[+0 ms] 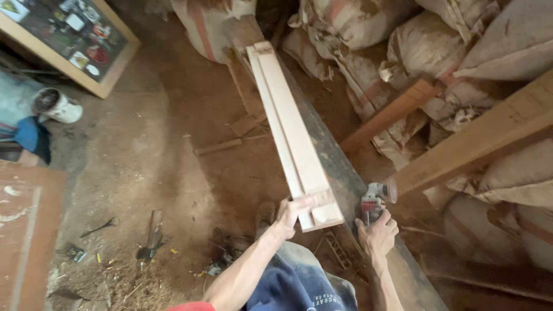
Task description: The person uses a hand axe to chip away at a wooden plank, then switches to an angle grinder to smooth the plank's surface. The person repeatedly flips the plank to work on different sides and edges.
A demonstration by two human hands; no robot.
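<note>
2 hands are busy here. The left hand grips the near end of a long pale wooden frame, with its fingers curled over the edge of the wood. The frame lies along a long dark plank that works as the surface, and its far end points at a pile of big sacks. The right hand is wrapped tight around a small grinder with a round disc, just beside the near corner of the frame. The disc sits near the wood, but I cannot tell if it touches. To do this well, I think the left hand should press the frame down hard so it cannot slide, and keep its fingers away from the disc. The right hand should hold the grinder steady and move it slowly and lightly. The dirt floor is dusty, with small tools lying on it, so feet should stay planted. A white bucket stands far off to the left, beside a board with small things on it.
</note>
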